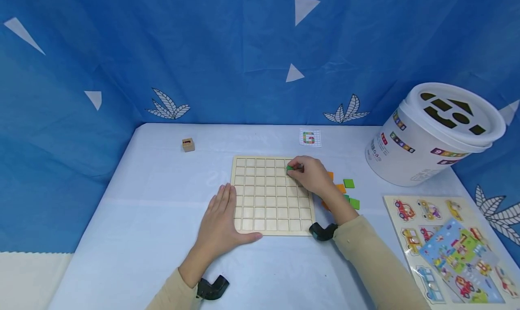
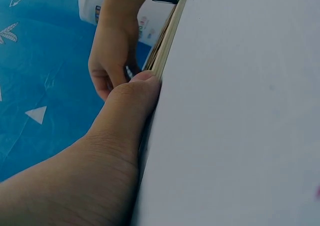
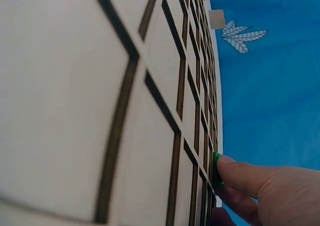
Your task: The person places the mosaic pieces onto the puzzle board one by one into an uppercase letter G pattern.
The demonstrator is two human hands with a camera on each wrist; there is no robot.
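Head view sets the key relation at the upper right of the grid board [image 1: 260, 201]: the right hand [image 1: 312, 173] pinches a green tile [image 1: 289, 168] between thumb and fingers at the upper right cells, the tile at the fingertips' left side in the frame. Whether it already sits down in a cell I cannot tell (the right wrist view shows it edge-on at the board's far side, partly behind the fingers). The left hand [image 1: 217, 219] is well apart from it, its fingers straight along the board's left edge and its thumb stretched by the lower edge; the left wrist view shows that thumb against the rim. The board lies near the centre of the frame and looks roughly square, so no clear long axis; the right hand is plainly nearer the tile. For room, the grid cells left of and below the tile are bare, while the right forearm crosses the board's right edge. Just past that edge lie orange tiles [image 1: 340, 188] and loose green tiles [image 1: 349, 183], partly under the arm. Above the upper edge, a pattern card [image 1: 310, 137] lies near on the worktop [image 1: 134, 210]; a white bucket [image 1: 410, 152] limits reach toward the upper right.
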